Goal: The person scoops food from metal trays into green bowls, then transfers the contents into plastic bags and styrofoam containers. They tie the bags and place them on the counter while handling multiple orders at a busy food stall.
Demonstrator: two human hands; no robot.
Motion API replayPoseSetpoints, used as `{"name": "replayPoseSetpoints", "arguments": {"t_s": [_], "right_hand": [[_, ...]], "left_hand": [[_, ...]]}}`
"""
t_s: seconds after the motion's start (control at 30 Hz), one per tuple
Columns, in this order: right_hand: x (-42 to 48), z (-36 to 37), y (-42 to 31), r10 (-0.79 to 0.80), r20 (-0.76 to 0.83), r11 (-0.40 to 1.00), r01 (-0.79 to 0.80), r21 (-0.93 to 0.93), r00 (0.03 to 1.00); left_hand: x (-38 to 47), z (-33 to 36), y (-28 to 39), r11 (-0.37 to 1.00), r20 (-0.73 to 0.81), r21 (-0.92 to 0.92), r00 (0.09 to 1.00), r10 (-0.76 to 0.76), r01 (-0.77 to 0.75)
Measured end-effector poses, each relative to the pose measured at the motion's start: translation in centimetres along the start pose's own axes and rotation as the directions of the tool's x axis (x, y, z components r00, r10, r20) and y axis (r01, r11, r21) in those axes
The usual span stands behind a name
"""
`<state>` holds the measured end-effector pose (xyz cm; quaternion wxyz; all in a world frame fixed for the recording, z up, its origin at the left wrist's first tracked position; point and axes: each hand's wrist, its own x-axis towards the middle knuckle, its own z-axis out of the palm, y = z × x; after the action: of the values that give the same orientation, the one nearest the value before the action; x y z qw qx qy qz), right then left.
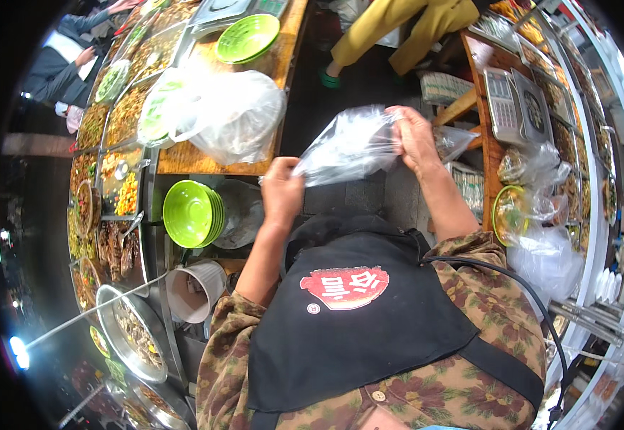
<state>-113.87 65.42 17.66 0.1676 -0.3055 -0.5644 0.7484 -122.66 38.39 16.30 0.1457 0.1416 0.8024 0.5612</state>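
A clear plastic bag (347, 145) is stretched between my two hands, above the dark floor in front of my apron. My left hand (282, 185) grips its lower left end. The opposite end is pinched in my right hand (413, 137), which is raised a little higher. Whether the bag holds anything cannot be made out through the shine and blur. Left of it, a filled white plastic bag (242, 115) rests on the wooden counter (204, 161). A stack of green bowls (189, 214) sits below that counter, close to my left forearm.
Trays of cooked food (129, 107) line the left side, with a metal basin (132, 333) nearer me. More green bowls (247, 38) stand on the far counter. At right are a scale (516, 105) and bundled plastic bags (546, 258). A person in yellow trousers (382, 32) stands ahead.
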Motion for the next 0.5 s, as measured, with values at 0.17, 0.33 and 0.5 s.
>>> {"name": "replayPoseSetpoints", "arguments": {"t_s": [0.17, 0.33, 0.5], "right_hand": [[-3.9, -4.2, -2.2, -0.437, 0.018, 0.64, 0.325, -0.696, 0.899], [-7.8, -6.7, -3.2, -0.56, 0.213, 0.51, 0.537, -0.672, 0.8], [-12.6, -13.6, -6.1, -0.382, 0.088, 0.682, 0.345, -0.645, 0.92]], "left_hand": [[1.9, -1.0, -1.3, 0.808, -0.137, 0.589, 0.988, 0.07, 0.025], [0.4, 6.7, 2.4, 0.502, 0.433, 0.488, 0.697, 0.571, -0.715], [0.5, 14.8, 3.7, 0.993, 0.598, -0.006, 0.796, 0.097, -0.116]]}}
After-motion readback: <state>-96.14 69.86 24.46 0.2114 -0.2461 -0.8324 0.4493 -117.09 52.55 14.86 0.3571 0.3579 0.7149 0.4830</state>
